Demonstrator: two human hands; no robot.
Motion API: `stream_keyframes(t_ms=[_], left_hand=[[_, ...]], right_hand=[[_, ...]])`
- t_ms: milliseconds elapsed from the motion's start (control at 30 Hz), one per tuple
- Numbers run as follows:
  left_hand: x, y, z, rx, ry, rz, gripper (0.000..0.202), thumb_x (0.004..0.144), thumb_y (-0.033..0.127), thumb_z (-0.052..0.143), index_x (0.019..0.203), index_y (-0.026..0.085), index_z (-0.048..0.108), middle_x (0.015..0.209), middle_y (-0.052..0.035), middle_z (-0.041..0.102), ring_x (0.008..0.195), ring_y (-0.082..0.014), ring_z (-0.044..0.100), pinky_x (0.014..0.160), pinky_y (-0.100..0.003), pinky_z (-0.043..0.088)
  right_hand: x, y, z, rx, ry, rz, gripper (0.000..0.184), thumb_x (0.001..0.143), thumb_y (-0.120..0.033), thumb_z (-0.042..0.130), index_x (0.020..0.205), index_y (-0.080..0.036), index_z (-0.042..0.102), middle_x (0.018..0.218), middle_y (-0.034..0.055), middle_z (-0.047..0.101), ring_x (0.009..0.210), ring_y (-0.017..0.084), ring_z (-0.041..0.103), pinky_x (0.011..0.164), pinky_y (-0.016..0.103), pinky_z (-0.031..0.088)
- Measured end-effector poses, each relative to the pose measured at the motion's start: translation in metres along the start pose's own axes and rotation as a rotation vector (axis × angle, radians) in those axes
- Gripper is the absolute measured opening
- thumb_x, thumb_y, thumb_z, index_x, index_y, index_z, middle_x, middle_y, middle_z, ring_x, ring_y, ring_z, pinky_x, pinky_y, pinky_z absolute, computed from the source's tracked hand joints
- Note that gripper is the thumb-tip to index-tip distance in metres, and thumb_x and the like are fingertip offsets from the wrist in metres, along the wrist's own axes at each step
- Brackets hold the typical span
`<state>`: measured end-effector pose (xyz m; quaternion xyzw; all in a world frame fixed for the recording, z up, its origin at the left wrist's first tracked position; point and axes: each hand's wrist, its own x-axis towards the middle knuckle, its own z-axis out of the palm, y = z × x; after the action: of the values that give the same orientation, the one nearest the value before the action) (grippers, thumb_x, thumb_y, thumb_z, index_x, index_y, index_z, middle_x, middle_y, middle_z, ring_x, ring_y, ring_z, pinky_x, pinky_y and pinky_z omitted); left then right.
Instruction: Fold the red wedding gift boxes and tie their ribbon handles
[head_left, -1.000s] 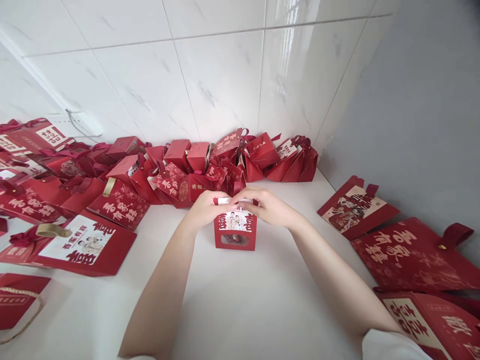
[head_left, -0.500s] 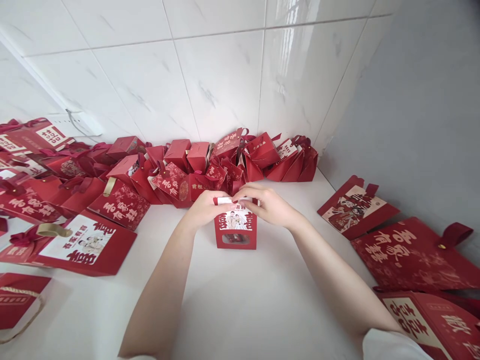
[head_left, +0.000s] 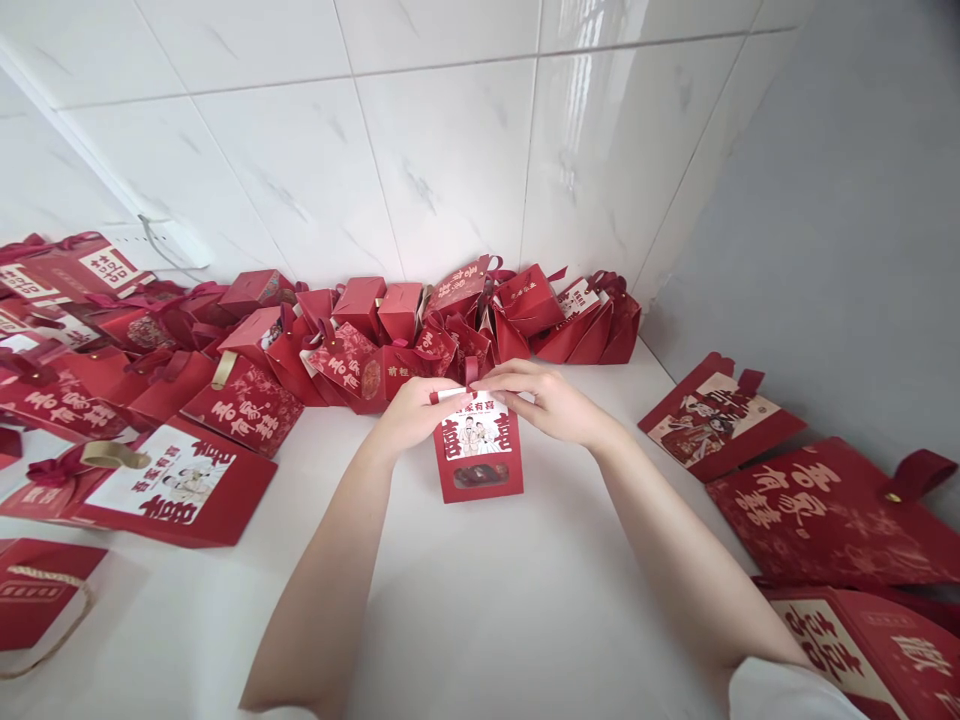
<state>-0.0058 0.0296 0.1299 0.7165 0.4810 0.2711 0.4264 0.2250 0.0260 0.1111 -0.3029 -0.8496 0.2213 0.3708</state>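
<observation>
A small red gift box (head_left: 480, 445) stands on the white table right in front of me, its printed front with a couple's picture facing me. Through the oval window low on that side, dark red contents show. My left hand (head_left: 420, 412) grips the upper left edge of the box, thumb in front and fingers behind. At the upper right, my right hand (head_left: 536, 400) pinches the top edge beside a red ribbon loop (head_left: 472, 371) that sticks up between the hands. The fingertips behind the top are partly hidden.
Many red gift boxes (head_left: 360, 305) are heaped along the tiled wall (head_left: 450, 170) and to the left. A larger box (head_left: 187, 490) lies at left, near one with a rope handle (head_left: 45, 600). Several flat red boxes (head_left: 810, 510) lie at right by a grey panel (head_left: 840, 230).
The box now tilts slightly and has shifted a little to the right. Its top has been pressed closer together, and the ribbon loop now stands up between my hands.
</observation>
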Motion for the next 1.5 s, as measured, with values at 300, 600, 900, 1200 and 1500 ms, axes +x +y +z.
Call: stream_keyframes(t_ms=[300, 600, 900, 1200, 1500], left_hand=[[0.003, -0.005, 0.001, -0.045, 0.161, 0.027, 0.037, 0.080, 0.052, 0.063, 0.083, 0.015, 0.070, 0.078, -0.0050, 0.070, 0.073, -0.0190, 0.063, 0.062, -0.025, 0.043], [-0.019, 0.026, -0.004, 0.037, 0.264, 0.070, 0.037, 0.080, 0.052, 0.064, 0.078, 0.016, 0.069, 0.070, -0.0023, 0.066, 0.065, -0.0162, 0.058, 0.057, -0.025, 0.040], [-0.016, 0.023, 0.005, -0.113, 0.271, 0.038, 0.035, 0.079, 0.052, 0.065, 0.080, 0.016, 0.070, 0.074, -0.0031, 0.067, 0.067, -0.0178, 0.060, 0.058, -0.026, 0.042], [-0.017, 0.024, 0.006, -0.253, 0.358, 0.027, 0.032, 0.074, 0.047, 0.072, 0.079, 0.016, 0.071, 0.074, -0.0043, 0.069, 0.069, -0.0197, 0.062, 0.058, -0.027, 0.045], [-0.019, 0.025, 0.005, -0.307, 0.422, 0.033, 0.034, 0.072, 0.048, 0.074, 0.079, 0.015, 0.071, 0.069, -0.0034, 0.066, 0.066, -0.0185, 0.061, 0.057, -0.026, 0.045]], right_hand=[[0.001, -0.001, 0.004, -0.100, -0.012, 0.025, 0.045, 0.096, -0.019, 0.046, 0.136, -0.038, 0.051, 0.113, 0.0045, 0.058, 0.097, 0.017, 0.060, 0.084, 0.035, 0.053], [0.004, -0.020, 0.006, -0.141, 0.200, -0.089, 0.038, 0.096, -0.026, 0.047, 0.133, -0.034, 0.054, 0.139, 0.0067, 0.045, 0.128, 0.025, 0.046, 0.098, 0.045, 0.050], [0.005, -0.027, 0.012, -0.519, 0.274, -0.143, 0.039, 0.096, -0.021, 0.047, 0.132, -0.033, 0.054, 0.141, 0.0090, 0.046, 0.130, 0.029, 0.043, 0.101, 0.053, 0.043], [0.006, -0.027, 0.025, -0.482, 0.355, -0.169, 0.039, 0.095, -0.020, 0.045, 0.132, -0.030, 0.053, 0.136, 0.0107, 0.051, 0.128, 0.029, 0.046, 0.099, 0.051, 0.045], [0.006, -0.031, 0.034, -0.549, 0.367, -0.156, 0.042, 0.096, -0.019, 0.046, 0.136, -0.031, 0.048, 0.139, 0.0091, 0.051, 0.134, 0.029, 0.041, 0.103, 0.051, 0.038]])
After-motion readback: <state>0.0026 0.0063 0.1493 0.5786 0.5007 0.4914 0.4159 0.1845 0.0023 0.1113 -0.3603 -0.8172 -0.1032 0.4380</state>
